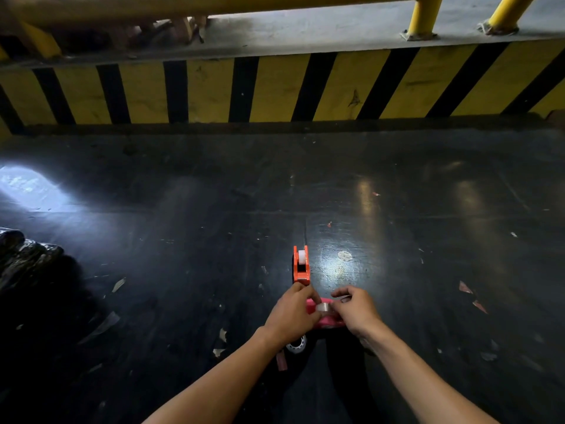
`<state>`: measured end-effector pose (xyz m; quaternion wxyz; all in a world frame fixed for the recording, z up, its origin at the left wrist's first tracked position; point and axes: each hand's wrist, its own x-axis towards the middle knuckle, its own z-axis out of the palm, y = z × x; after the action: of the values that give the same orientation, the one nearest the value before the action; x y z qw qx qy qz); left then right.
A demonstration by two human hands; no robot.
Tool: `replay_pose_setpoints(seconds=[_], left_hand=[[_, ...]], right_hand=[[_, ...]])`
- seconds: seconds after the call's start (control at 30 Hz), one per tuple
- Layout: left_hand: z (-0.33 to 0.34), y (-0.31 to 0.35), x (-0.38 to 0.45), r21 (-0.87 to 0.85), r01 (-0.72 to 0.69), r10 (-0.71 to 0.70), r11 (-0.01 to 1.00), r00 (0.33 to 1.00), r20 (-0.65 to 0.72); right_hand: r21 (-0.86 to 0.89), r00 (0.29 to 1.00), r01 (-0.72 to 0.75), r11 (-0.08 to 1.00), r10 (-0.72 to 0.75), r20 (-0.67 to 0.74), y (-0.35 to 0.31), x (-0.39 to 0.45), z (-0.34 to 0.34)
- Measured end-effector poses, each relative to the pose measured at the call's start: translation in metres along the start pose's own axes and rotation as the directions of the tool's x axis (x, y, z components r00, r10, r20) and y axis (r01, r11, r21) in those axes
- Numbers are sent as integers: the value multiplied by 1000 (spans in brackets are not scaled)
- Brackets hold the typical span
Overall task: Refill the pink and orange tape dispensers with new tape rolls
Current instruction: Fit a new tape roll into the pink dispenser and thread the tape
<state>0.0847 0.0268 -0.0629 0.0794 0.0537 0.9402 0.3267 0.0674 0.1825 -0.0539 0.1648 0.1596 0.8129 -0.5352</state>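
An orange tape dispenser [301, 266] stands on the dark floor with a white roll seated in it. Just in front of it lies the pink tape dispenser [328, 322], partly hidden by both hands. My left hand [290, 315] grips the pink dispenser from its left side. My right hand [356, 309] pinches a clear tape roll [323, 307] that sits in or just above the pink dispenser; which of the two I cannot tell. A white empty core [296, 345] lies on the floor under my left wrist.
The dark glossy floor [214, 240] is littered with tape scraps. A yellow-and-black striped curb [275, 87] with yellow rail posts [423, 16] runs along the far side. A crumpled black plastic bag [21, 258] lies at the left edge.
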Motion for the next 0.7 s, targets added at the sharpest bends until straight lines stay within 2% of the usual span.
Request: replay_pose_setpoints(seconds=[0.33, 0.7], left_hand=[[-2, -1, -2, -15, -12, 12, 1000, 1000, 6], [-2, -5, -2, -33, -37, 38, 999, 999, 13]], right_hand=[[-79, 998, 46, 996, -42, 54, 13, 7, -33], [-131, 998, 54, 990, -52, 19, 28, 14, -55]])
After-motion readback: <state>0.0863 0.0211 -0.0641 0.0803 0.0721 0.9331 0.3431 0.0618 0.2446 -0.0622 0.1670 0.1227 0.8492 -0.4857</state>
